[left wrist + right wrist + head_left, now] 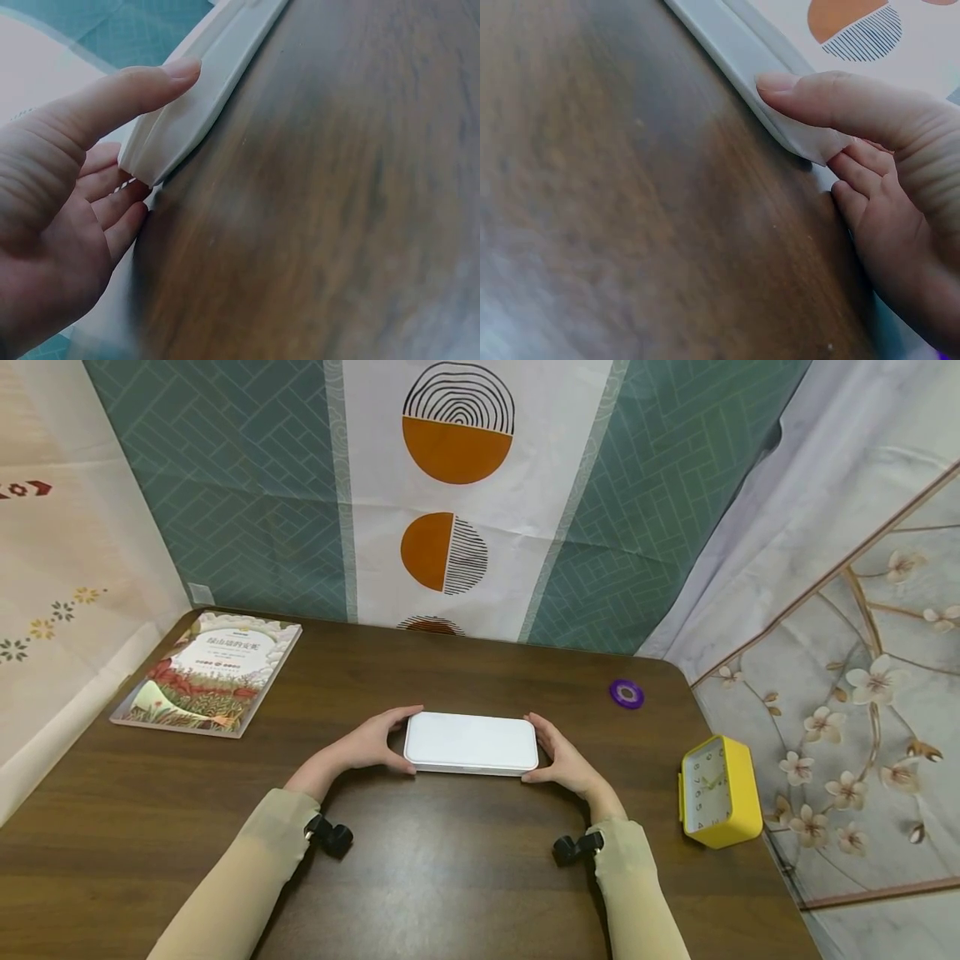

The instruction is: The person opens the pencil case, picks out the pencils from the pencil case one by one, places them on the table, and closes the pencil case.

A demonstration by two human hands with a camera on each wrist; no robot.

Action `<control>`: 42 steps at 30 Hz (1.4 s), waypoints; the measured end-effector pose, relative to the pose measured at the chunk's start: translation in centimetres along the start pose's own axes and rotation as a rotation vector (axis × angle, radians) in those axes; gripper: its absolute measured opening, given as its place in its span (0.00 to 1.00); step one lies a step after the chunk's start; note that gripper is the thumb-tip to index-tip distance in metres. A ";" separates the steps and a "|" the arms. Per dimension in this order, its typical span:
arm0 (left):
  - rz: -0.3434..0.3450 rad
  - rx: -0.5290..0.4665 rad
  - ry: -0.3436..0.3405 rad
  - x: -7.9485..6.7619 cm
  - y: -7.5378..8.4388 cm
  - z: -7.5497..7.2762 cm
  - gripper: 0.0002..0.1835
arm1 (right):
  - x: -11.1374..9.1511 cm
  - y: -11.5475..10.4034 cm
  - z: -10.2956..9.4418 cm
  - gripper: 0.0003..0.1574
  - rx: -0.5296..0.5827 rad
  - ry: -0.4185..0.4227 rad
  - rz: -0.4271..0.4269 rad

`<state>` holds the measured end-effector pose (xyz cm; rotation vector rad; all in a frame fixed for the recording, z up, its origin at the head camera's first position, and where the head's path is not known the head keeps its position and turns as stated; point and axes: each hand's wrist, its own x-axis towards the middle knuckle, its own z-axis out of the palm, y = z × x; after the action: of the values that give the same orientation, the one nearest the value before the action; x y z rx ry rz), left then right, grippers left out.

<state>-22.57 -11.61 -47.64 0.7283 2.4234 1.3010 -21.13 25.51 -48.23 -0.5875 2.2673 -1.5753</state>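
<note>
A flat white box (471,742) with rounded corners lies crosswise at the middle of the table; what is inside cannot be seen. My left hand (372,742) grips its left end, thumb on the near side and fingers round the far side. At the opposite end my right hand (561,757) holds it the same way. In the left wrist view the thumb (161,81) presses the box's side (199,105), along which a seam runs. The right wrist view has the other thumb (810,94) against the near side, low over the wood.
A book (213,672) with an illustrated cover lies at the back left of the brown table (420,868). Toward the right are a small purple ring-shaped disc (626,694) and a yellow alarm clock (720,792) near the edge. Patterned cloth (645,485) hangs behind.
</note>
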 end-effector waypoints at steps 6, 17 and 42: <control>-0.005 0.032 0.010 0.1 0.1 0.1 0.56 | -0.1 -0.2 0.2 0.67 -0.022 0.023 0.008; -0.003 0.047 0.015 -0.1 0.3 0.0 0.55 | -0.1 0.3 0.4 0.66 -0.035 0.040 -0.010; 0.070 0.058 -0.055 0.3 1.0 -1.6 0.52 | -0.2 0.6 0.4 0.68 -0.054 0.047 -0.003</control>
<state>-23.26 -12.05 -45.92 0.8603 2.4207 1.2245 -20.92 25.48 -48.93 -0.5742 2.3516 -1.5493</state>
